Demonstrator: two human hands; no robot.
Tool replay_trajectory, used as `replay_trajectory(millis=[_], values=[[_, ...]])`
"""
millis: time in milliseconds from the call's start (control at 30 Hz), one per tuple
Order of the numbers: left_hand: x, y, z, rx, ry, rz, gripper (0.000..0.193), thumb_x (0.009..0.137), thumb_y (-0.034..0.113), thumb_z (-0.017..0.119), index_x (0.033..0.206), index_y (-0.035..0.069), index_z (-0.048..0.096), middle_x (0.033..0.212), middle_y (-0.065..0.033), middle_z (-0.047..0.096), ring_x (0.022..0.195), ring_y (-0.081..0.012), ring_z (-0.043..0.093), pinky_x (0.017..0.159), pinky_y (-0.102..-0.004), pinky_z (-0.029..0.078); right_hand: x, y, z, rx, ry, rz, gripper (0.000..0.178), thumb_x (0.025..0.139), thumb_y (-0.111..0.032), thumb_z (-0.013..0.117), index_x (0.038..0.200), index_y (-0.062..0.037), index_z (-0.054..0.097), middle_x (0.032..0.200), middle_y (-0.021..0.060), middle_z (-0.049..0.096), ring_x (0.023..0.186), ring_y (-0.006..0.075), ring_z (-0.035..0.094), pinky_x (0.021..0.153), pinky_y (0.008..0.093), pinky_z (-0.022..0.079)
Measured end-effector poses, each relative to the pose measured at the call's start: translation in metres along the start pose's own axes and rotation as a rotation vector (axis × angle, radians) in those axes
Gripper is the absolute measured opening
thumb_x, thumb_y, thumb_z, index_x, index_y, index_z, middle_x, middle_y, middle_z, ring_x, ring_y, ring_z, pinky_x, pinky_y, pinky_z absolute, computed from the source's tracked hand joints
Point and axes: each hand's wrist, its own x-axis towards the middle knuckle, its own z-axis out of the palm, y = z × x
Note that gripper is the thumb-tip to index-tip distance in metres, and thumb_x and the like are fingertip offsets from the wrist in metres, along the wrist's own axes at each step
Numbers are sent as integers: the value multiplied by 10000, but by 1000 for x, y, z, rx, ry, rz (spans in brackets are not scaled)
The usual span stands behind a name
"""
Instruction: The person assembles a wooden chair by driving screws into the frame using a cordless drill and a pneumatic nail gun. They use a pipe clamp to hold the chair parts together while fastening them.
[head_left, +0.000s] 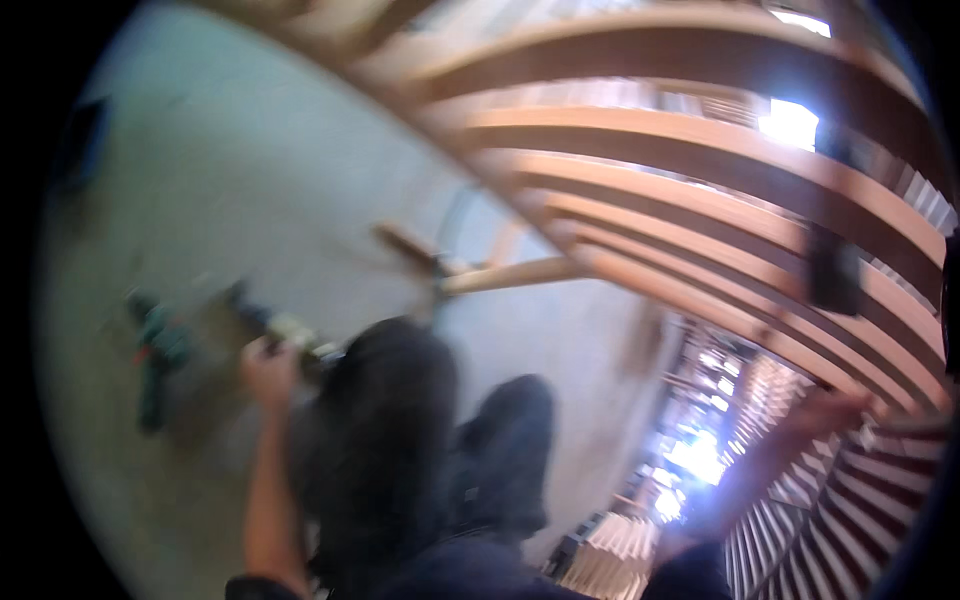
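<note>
My left hand (270,370) is low over the floor, closed round a hand tool (292,332) with a pale yellow body and a dark end; blur hides its exact kind. Left of it, a green cordless drill (160,350) lies on the floor. A large wooden slatted frame (690,205) rises slantwise across the upper right. Out at the right, my right hand (838,408) grips the frame's lower rail near the slat ends, its fingers smeared by motion. My knees (385,400) are bent between the two hands.
A wooden leg or brace (515,275) juts from the frame over the grey floor (270,190). More slatted wood (840,510) stands at the lower right, beside stacked pale wooden pieces (612,560). A dark blue object (85,140) is at the far left.
</note>
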Motion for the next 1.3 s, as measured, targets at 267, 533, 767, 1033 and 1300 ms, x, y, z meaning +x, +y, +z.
replay_trajectory(millis=[267,533,767,1033,1300], values=[[-25,-28,-2,-251,64,34,581,773,193,836,1209,-75,560,1145,-212,637,969,-295,686,847,-392,560,8,-18,37,1652,-954,571,479,791,-231,794,1189,-19,632,1063,224,723,926,399,721,807,443,587],[-13,2,-149,589,566,525,776,677,85,723,1406,34,461,1287,-184,566,1302,-399,445,1134,-481,327,-36,-56,51,1751,-1416,796,620,745,-209,804,1271,32,582,1154,258,663,993,353,702,804,446,611],[81,-21,-192,677,201,312,754,745,27,641,1468,-2,429,1477,-223,487,1345,-414,467,1124,-473,384,-13,-42,1,1629,-907,736,634,900,-351,655,1408,-20,472,1331,279,536,1229,416,549,1079,551,404],[5,-43,-211,99,19,595,576,878,111,692,1409,20,488,1317,-172,608,1202,-318,600,1002,-411,466,100,39,8,2161,-1319,2437,664,936,-336,547,1487,-54,308,1368,210,470,1225,353,565,987,509,584],[-171,207,-135,-57,-1094,689,385,828,141,745,1197,50,685,991,-68,736,862,-182,709,752,-319,569,115,54,12,2121,-1368,2427,710,932,-345,534,1539,-106,255,1418,202,454,1286,361,535,1047,544,540]])
